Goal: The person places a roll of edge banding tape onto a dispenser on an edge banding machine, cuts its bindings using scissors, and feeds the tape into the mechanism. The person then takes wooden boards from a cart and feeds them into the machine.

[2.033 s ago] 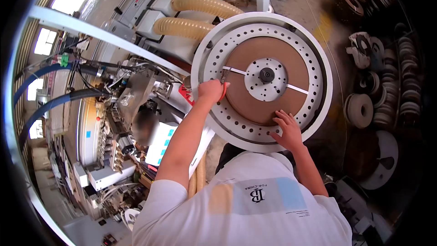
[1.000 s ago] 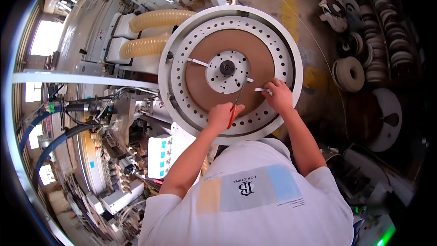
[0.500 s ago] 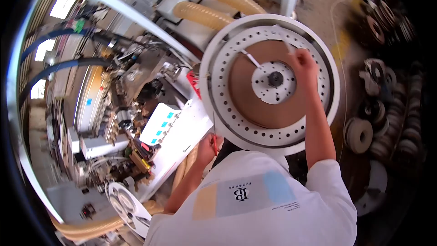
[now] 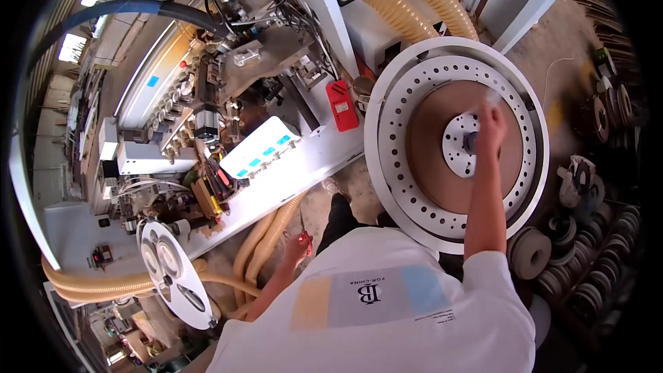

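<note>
A brown coil of band [image 4: 431, 159] lies flat on a round white reel tray [image 4: 394, 217] with a ring of holes. My right hand [image 4: 490, 131] is over the coil near its hub, fingers closed on a small pale strip [image 4: 492, 97] that is blurred. Low on the left, beside my leg, my left hand [image 4: 297, 249] is closed round a red-handled tool [image 4: 306, 239]. A thin dark shaft seems to point up from it; its exact kind is not clear.
On the left runs a machine with a white bed [image 4: 276, 183] and a red box [image 4: 342, 106]. Yellow ribbed hoses [image 4: 390, 10] rise behind the reel tray, and others pass below the bed. Several coils [image 4: 530, 254] lie on the floor at right.
My view has shifted, so the reel tray appears further right. My right hand has come nearer the hub with the pale strip. My left hand sits lower, still holding the red-handled tool.
</note>
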`<action>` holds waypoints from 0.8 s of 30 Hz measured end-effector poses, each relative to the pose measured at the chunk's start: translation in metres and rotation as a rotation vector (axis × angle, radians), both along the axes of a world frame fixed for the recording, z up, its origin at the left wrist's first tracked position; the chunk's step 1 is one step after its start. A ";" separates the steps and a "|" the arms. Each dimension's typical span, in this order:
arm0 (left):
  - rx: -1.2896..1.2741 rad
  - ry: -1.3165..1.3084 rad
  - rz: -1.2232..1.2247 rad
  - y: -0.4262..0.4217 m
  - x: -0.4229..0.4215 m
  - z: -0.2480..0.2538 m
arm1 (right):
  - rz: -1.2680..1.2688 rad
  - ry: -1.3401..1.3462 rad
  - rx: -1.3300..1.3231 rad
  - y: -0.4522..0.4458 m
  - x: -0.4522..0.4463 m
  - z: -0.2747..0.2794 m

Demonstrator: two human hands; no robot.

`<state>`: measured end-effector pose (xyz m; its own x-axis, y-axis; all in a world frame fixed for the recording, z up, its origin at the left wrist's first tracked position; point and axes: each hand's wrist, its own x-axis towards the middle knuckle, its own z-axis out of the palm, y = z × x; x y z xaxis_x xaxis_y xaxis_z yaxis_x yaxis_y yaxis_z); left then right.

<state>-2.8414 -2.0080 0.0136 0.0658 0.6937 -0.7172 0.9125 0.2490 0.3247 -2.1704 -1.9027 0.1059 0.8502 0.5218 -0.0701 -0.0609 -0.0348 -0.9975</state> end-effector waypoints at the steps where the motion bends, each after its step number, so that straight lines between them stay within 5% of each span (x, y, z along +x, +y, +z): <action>1: -0.005 -0.040 0.022 0.008 -0.007 -0.018 | -0.150 -0.157 -0.057 -0.005 -0.007 0.032; 5: -0.078 -0.151 0.080 0.041 -0.047 -0.067 | -0.483 -0.547 -0.019 -0.021 -0.059 0.168; 6: -0.086 -0.131 0.017 0.061 -0.048 -0.062 | -0.440 -0.456 0.047 -0.029 -0.064 0.177; 10: -0.117 0.096 -0.326 0.167 -0.041 -0.095 | -0.248 -0.254 0.077 -0.024 -0.139 0.179; 13: -0.118 0.188 -0.503 0.240 -0.025 -0.128 | -0.049 -0.171 -0.187 -0.020 -0.203 0.141; 15: 0.182 0.135 -0.489 0.265 -0.034 -0.176 | 0.021 -0.034 -0.258 -0.019 -0.243 0.111; 18: 0.330 -0.076 -0.383 0.314 0.017 -0.107 | 0.169 0.305 -0.325 0.000 -0.306 0.105; 20: 0.328 -0.542 -0.313 0.321 0.047 -0.045 | 0.243 0.461 -0.361 0.006 -0.334 0.093; 24: 0.256 -0.959 -0.670 0.301 0.092 0.106 | 0.408 0.762 -0.386 0.027 -0.375 0.096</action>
